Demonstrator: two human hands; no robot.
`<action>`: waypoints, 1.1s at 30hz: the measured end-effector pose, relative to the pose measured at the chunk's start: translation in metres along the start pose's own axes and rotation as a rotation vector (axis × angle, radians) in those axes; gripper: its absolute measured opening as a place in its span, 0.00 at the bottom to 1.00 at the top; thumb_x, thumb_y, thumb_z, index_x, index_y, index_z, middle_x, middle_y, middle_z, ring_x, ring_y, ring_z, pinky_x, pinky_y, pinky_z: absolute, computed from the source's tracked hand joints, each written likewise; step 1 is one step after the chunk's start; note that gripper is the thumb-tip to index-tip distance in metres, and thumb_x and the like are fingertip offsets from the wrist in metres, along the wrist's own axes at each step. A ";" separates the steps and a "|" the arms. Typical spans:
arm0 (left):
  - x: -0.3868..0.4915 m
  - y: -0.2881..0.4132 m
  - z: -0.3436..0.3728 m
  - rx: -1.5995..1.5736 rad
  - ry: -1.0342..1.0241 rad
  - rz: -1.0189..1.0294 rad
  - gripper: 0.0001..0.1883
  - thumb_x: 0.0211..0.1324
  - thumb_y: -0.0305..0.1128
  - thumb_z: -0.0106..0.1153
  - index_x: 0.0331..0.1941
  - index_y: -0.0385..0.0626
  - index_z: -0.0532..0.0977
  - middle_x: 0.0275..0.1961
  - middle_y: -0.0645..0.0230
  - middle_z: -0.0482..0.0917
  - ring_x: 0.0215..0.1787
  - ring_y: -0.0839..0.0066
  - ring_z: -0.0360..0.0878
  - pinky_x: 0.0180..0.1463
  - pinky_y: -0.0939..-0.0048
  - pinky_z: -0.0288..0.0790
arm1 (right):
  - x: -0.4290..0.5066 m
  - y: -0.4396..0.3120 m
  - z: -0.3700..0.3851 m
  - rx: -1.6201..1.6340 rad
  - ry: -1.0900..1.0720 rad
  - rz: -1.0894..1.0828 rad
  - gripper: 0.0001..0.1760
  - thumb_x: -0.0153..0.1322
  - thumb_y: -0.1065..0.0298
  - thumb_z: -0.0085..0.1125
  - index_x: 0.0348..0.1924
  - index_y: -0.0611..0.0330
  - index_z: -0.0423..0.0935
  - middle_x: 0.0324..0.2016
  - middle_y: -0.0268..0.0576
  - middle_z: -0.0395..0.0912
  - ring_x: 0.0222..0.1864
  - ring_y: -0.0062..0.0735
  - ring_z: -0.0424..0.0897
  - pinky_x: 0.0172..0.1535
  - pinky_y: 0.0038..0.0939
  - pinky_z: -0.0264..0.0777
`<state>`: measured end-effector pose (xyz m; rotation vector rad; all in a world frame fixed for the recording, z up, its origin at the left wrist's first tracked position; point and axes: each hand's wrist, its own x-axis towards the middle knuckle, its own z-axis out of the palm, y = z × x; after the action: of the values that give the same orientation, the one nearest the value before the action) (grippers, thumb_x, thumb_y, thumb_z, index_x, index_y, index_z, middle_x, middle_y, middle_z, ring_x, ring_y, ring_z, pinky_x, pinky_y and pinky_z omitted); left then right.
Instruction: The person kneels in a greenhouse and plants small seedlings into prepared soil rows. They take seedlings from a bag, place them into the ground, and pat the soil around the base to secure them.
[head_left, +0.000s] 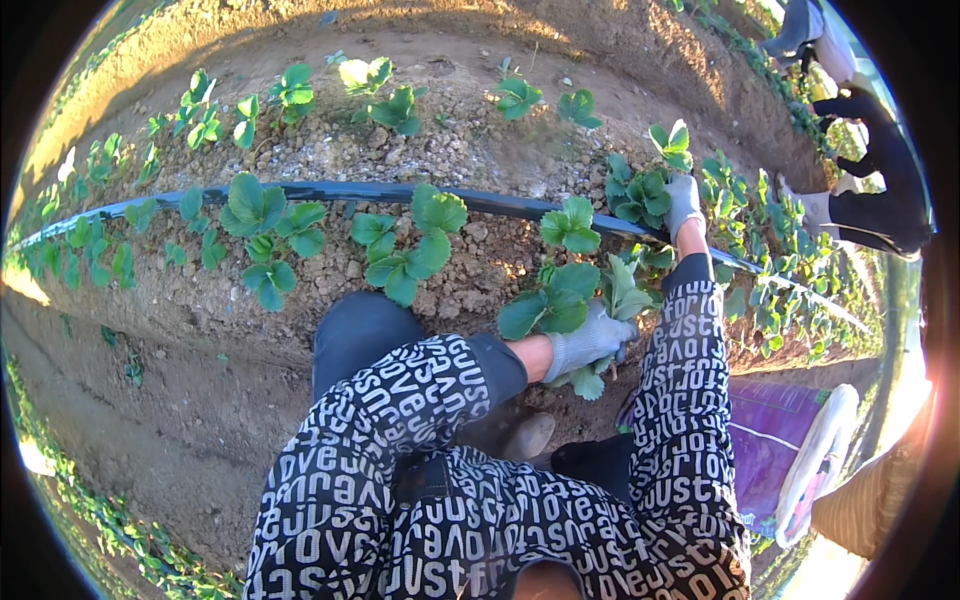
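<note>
My left hand (592, 341), in a grey-white work glove, is closed around loose strawberry leaves and stems. Pale, limp leaves (627, 291) stick out above it, and more leaves (587, 382) hang below. Farther out, my right hand (684, 204), gloved the same way, reaches down against a strawberry plant (639, 196) beside the black drip hose (480, 201). Its fingertips are partly hidden by leaves, so its grip is unclear. A rooted strawberry plant (559, 300) with broad green leaves stands just before my left hand.
Strawberry plants (405, 244) grow in rows along both sides of the hose on the raised soil bed (465, 289). A purple sack (772, 442) with a white rim stands at my right. Another person (874, 172) bends over plants at the upper right. A dirt furrow (187, 420) runs left.
</note>
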<state>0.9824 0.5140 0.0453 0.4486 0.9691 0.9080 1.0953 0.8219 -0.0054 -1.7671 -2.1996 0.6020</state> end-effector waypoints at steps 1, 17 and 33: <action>-0.002 0.004 0.000 -0.028 -0.004 -0.005 0.08 0.65 0.33 0.63 0.36 0.42 0.78 0.22 0.67 0.80 0.15 0.80 0.74 0.17 0.74 0.65 | 0.002 -0.001 0.001 -0.044 0.015 0.010 0.15 0.66 0.67 0.66 0.42 0.70 0.84 0.32 0.58 0.86 0.33 0.39 0.86 0.38 0.43 0.76; 0.011 -0.015 0.011 -0.009 -0.035 -0.067 0.07 0.63 0.30 0.61 0.40 0.41 0.75 0.25 0.67 0.80 0.17 0.78 0.76 0.15 0.72 0.68 | -0.019 -0.157 -0.039 -0.861 -0.286 -0.437 0.15 0.66 0.66 0.65 0.46 0.58 0.87 0.45 0.55 0.86 0.49 0.52 0.86 0.53 0.44 0.80; -0.010 -0.006 0.001 0.039 -0.084 -0.084 0.07 0.66 0.32 0.61 0.38 0.40 0.78 0.24 0.68 0.80 0.15 0.81 0.73 0.19 0.75 0.67 | 0.001 -0.149 -0.046 -0.632 -0.346 -0.354 0.16 0.66 0.63 0.66 0.46 0.56 0.87 0.44 0.52 0.87 0.47 0.52 0.86 0.50 0.44 0.80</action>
<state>0.9834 0.5024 0.0474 0.4718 0.9236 0.7898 0.9869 0.8039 0.1052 -1.5207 -3.1101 0.1338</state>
